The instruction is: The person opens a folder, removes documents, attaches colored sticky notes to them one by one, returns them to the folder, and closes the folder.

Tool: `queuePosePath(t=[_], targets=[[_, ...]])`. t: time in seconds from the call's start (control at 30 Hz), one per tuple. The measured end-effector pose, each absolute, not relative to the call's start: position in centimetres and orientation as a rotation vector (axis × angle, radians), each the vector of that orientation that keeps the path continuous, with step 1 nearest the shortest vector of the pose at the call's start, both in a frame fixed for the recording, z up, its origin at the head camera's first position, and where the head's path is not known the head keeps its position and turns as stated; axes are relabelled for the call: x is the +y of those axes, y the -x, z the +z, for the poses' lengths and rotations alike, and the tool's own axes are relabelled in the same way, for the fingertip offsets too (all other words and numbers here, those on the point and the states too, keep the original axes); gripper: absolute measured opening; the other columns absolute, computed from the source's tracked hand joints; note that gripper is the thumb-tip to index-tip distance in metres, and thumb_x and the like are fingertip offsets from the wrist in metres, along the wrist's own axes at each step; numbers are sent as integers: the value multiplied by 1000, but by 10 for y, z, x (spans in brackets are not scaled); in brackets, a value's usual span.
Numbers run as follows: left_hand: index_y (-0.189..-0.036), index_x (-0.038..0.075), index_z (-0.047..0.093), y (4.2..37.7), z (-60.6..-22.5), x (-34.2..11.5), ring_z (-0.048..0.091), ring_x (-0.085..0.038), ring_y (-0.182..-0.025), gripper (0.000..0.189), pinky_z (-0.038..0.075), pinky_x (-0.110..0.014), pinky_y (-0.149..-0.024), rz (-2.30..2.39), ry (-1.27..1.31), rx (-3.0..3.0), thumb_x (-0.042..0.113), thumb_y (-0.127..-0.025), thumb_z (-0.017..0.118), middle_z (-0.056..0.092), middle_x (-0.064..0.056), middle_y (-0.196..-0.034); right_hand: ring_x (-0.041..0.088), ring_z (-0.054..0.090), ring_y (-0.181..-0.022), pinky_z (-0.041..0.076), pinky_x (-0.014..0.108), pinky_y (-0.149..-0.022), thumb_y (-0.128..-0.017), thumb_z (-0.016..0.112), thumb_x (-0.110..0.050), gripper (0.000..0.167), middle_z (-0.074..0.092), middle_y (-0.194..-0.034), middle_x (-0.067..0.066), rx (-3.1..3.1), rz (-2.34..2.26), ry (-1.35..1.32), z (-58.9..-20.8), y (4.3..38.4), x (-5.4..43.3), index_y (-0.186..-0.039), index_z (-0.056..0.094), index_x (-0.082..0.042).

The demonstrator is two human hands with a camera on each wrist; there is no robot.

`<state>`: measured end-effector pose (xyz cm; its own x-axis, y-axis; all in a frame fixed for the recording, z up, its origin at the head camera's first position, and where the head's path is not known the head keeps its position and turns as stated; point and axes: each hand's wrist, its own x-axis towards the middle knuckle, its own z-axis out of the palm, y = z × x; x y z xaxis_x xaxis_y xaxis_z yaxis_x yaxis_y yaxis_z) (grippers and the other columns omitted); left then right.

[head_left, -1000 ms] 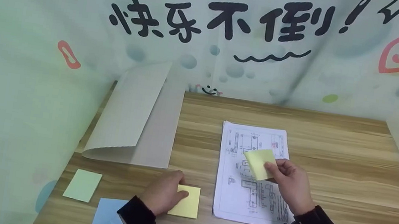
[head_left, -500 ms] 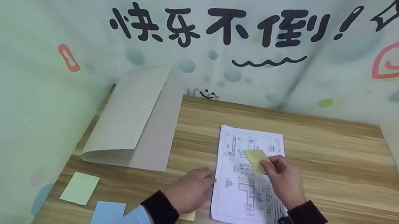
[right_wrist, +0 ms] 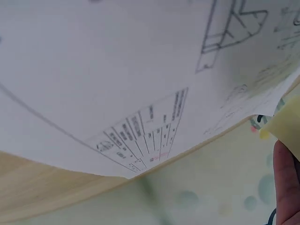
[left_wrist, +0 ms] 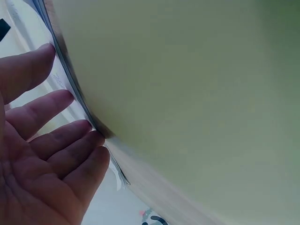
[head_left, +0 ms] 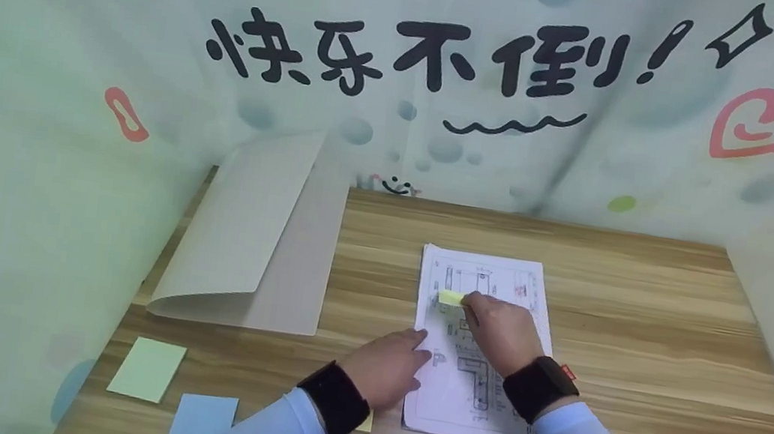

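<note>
My right hand (head_left: 505, 333) pinches a small yellow sticky note (head_left: 450, 298) above the upper left part of a stack of printed technical drawings (head_left: 436, 409). In the right wrist view the sticky note (right_wrist: 287, 123) shows at the right edge beside a fingertip, with the drawing sheet (right_wrist: 93, 61) close by. My left hand (head_left: 385, 368) lies with fingers spread at the stack's left edge. The left wrist view has its fingertips right at that edge. Mostly hidden beneath the left wrist is a yellow sticky-note pad (head_left: 365, 424).
A pale grey folder (head_left: 242, 227), its cover bent partly up, lies on the wooden table (head_left: 632, 304) at the back left. Toward the front left are a light green sticky-note pad (head_left: 147, 369) and a blue one (head_left: 203, 422). A printed curtain (head_left: 406, 136) encloses the table.
The left hand has moved right, off the yellow pad to the drawings' left edge. The right hand has turned and shifted left with the sticky note, now seen nearly edge-on. The view has shifted slightly.
</note>
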<state>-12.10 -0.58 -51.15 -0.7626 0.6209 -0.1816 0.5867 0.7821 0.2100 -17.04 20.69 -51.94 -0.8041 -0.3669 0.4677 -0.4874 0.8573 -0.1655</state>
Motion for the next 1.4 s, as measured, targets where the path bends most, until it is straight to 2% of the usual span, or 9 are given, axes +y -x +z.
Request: queuePosePath(t=[0.33, 0.47, 0.6, 0.67, 0.77, 0.83, 0.97, 1.07, 1.4], targets=[[-144, 10, 58, 123, -509, -3, 42, -26, -148, 47, 33, -38, -123, 184, -905, 2720, 29, -101, 64, 46, -14, -157, 15, 69, -61, 58, 31, -57, -94, 72, -11, 5, 73, -75, 2, -2630, 288, -809, -533, 172, 202, -92, 67, -10], [-140, 9, 61, 125, -507, -1, 46, -26, -146, 44, 35, -37, -122, 156, -931, 2719, 28, -100, 65, 50, -14, -154, 15, 66, -63, 57, 31, -59, -92, 74, -11, 10, 70, -75, 0, -2722, 280, -841, -532, 172, 202, -90, 64, -12], [-130, 6, 67, 130, -505, 1, 55, -25, -136, 36, 41, -36, -118, 149, -983, 2745, 28, -101, 62, 62, -13, -142, 17, 69, -77, 59, 34, -71, -94, 73, -26, 15, 71, -86, 0, -2807, 321, -854, -529, 172, 203, -97, 68, -13], [-122, 6, 70, 134, -504, 1, 63, -24, -123, 29, 48, -35, -109, 170, -983, 2793, 26, -103, 59, 69, -11, -128, 20, 71, -91, 60, 36, -82, -97, 69, -29, 21, 73, -98, 2, -2829, 339, -872, -528, 173, 202, -106, 71, -11], [-114, 5, 71, 141, -503, 3, 66, -21, -104, 24, 55, -34, -94, 190, -963, 2904, 22, -104, 57, 70, -7, -111, 24, 70, -109, 58, 38, -94, -100, 65, -21, 22, 71, -114, 6, -2829, 335, -934, -530, 175, 201, -116, 73, -8], [-118, 5, 69, 147, -502, 5, 65, -20, -101, 24, 55, -34, -91, 186, -945, 2961, 21, -104, 58, 68, -6, -111, 26, 68, -113, 58, 38, -95, -99, 65, -15, 23, 70, -119, 8, -2814, 318, -968, -532, 176, 201, -119, 73, -7], [-138, 2, 59, 156, -504, 11, 59, -25, -129, 37, 48, -36, -111, 84, -969, 2952, 17, -104, 55, 60, -12, -139, 27, 66, -117, 57, 39, -97, -97, 67, -14, 25, 69, -126, 9, -2782, 298, -999, -537, 177, 202, -121, 73, -7], [-144, 0, 54, 161, -507, 16, 48, -27, -143, 40, 40, -38, -119, 44, -948, 2911, 12, -105, 48, 49, -16, -154, 28, 66, -121, 55, 40, -101, -97, 67, -12, 29, 67, -134, 10, -2756, 302, -1030, -539, 177, 203, -125, 71, -6], [-147, 1, 48, 170, -506, 20, 43, -29, -147, 44, 37, -44, -121, 96, -826, 2865, 11, -104, 45, 47, -15, -157, 34, 63, -125, 51, 49, -106, -104, 56, -16, 38, 63, -142, 10, -2846, 307, -993, -534, 178, 202, -141, 58, -7]])
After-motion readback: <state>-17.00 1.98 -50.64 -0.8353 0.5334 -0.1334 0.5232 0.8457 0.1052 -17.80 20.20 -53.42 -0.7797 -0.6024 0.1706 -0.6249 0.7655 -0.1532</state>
